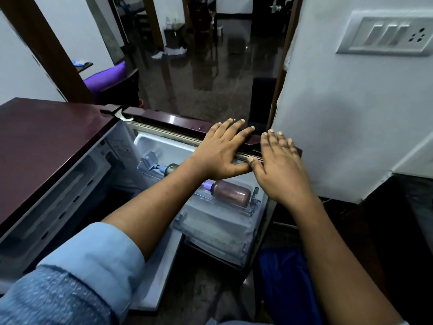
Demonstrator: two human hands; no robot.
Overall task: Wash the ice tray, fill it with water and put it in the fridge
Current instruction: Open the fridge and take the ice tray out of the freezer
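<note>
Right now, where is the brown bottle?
In the head view the brown bottle lies on its side in a clear shelf of the open fridge door, low in the middle, just below the left hand and right hand.

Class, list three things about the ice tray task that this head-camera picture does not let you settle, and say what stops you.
1. The ice tray: not seen anywhere; the fridge inside is dark and at a steep angle.
2. The door shelf contents: the left hand and forearm cover part of them; only one bottle shows clearly.
3. The right hand grip: its fingertips go over the door edge, out of sight.
</note>
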